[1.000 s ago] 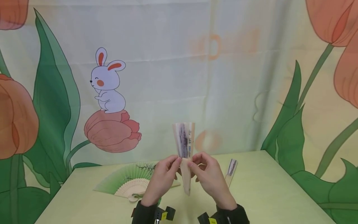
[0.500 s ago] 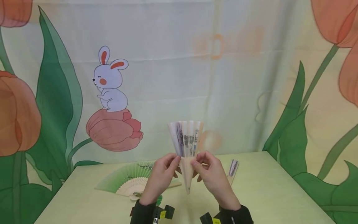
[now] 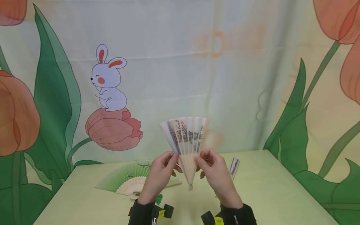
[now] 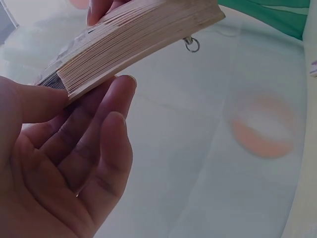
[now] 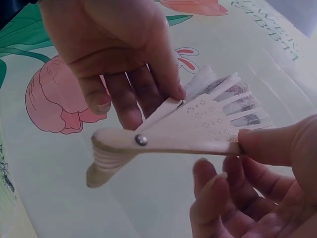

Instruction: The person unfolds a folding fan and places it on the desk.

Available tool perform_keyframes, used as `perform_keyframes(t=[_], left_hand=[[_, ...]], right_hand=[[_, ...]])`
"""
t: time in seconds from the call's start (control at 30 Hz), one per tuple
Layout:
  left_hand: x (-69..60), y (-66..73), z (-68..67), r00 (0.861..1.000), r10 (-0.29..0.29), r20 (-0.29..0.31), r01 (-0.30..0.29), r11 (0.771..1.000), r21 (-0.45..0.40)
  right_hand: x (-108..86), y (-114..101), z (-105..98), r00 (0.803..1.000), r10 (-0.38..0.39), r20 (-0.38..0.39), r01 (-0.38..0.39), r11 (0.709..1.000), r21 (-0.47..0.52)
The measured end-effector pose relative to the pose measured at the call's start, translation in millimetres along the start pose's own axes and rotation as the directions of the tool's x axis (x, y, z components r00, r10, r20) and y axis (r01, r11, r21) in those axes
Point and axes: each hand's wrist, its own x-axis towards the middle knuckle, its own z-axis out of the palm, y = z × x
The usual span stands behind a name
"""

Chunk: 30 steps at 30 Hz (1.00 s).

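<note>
A partly spread folding fan [image 3: 187, 137] with a printed picture and pale wooden ribs is held upright above the table. My left hand [image 3: 158, 175] pinches its left outer rib between thumb and fingers. The right outer rib is pinched by my right hand [image 3: 215, 175]. In the right wrist view the fan's metal rivet [image 5: 141, 140] shows at the narrow end, and both hands grip opposite sides. A small metal ring [image 4: 192, 45] hangs at that end in the left wrist view, where the stacked ribs [image 4: 138, 42] are seen edge-on.
A green fan [image 3: 132, 178] lies spread on the table [image 3: 267, 187] behind my left forearm, its green tassel [image 3: 159, 198] partly hidden. A folded fan [image 3: 234, 167] lies right of my right hand. A printed curtain [image 3: 174, 78] hangs behind the table.
The fan has gone from nearly folded to partly spread, its top edge widening and more of the picture showing. My hands have moved slightly apart while keeping their pinch.
</note>
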Motion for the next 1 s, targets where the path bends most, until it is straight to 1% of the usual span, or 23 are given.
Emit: perform_keyframes(t=[0.1, 0.13, 0.33, 0.47, 0.6, 0.73, 1.0], left_hand=[[-1.7, 1.0, -0.5, 1.000, -0.006, -0.004, 0.006, 1.000, -0.003], [-1.1, -1.8, -0.8, 1.000, -0.007, -0.006, 0.007, 1.000, -0.002], [-2.2, -2.1, -1.6, 1.000, 0.025, -0.017, -0.025, 1.000, 0.013], [-2.5, -2.5, -1.5, 0.999, 0.034, -0.016, -0.034, 0.999, -0.010], [-0.8, -1.9, -0.9, 0.999, 0.036, -0.009, -0.036, 0.998, -0.049], [-0.1, -0.5, 0.0, 1.000, 0.020, -0.009, -0.021, 0.996, -0.084], [-1.4, 0.1, 0.5, 1.000, 0.003, -0.014, -0.004, 0.994, -0.113]], right_hand=[[-0.1, 0.3, -1.3, 1.000, 0.003, -0.010, -0.003, 1.000, 0.010], [-0.2, 0.3, -1.6, 1.000, 0.004, -0.014, -0.004, 1.000, 0.016], [-0.6, 1.2, -2.5, 1.000, 0.010, -0.010, -0.009, 0.999, 0.053], [-0.5, 1.6, -1.6, 1.000, 0.010, 0.011, -0.011, 0.997, 0.071], [-0.1, 0.6, -2.0, 1.000, -0.016, 0.017, 0.015, 0.997, 0.080], [-0.1, -0.5, -2.8, 1.000, -0.027, 0.015, 0.026, 0.996, 0.090], [-0.3, 0.3, -3.8, 0.999, -0.013, 0.033, 0.009, 0.993, 0.121]])
